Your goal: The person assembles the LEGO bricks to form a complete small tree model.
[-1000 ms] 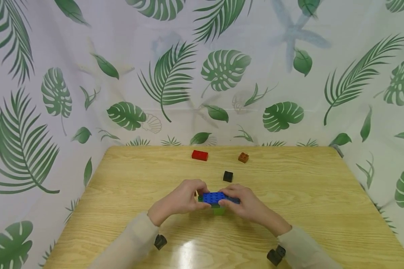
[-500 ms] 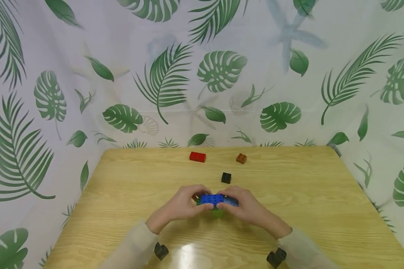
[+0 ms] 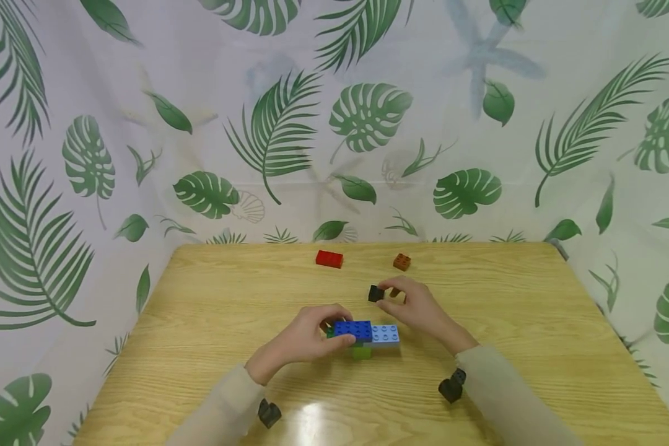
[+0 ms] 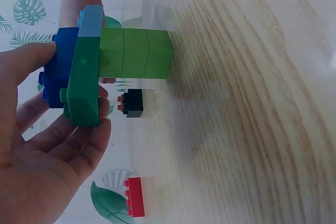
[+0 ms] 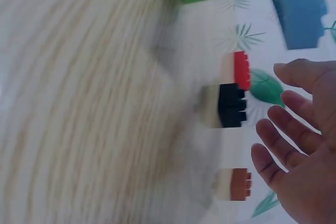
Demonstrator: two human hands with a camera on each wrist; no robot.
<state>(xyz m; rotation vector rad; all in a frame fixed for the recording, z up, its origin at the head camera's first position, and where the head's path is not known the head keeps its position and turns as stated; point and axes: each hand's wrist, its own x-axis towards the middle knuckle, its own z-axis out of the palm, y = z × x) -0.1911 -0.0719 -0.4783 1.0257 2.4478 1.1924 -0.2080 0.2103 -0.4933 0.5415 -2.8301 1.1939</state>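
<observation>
A built piece of toy bricks stands in front of me. Its column is of light green bricks (image 4: pixel 135 53), topped by a dark green brick (image 4: pixel 85 87) and a light blue brick (image 3: pixel 385 335) side by side. A dark blue brick (image 3: pixel 352 328) bridges them on top. My left hand (image 3: pixel 303 337) holds the piece at its left end, thumb on the dark blue brick, fingers curled behind. My right hand (image 3: pixel 418 310) reaches to a small black brick (image 3: pixel 375 293), thumb and fingertips spread near its right side. In the right wrist view those fingers look relaxed and hold nothing.
Farther back on the wooden table (image 3: pixel 228 279) lie a red brick (image 3: pixel 329 259) and a brown-orange brick (image 3: pixel 402 262). A leaf-patterned cloth (image 3: pixel 290 223) hangs behind the far edge. Small black devices (image 3: pixel 450 390) sit at both wrists.
My right hand has let go of the brick piece and moved away to the black brick, uncovering the light blue brick. The left hand keeps its hold.
</observation>
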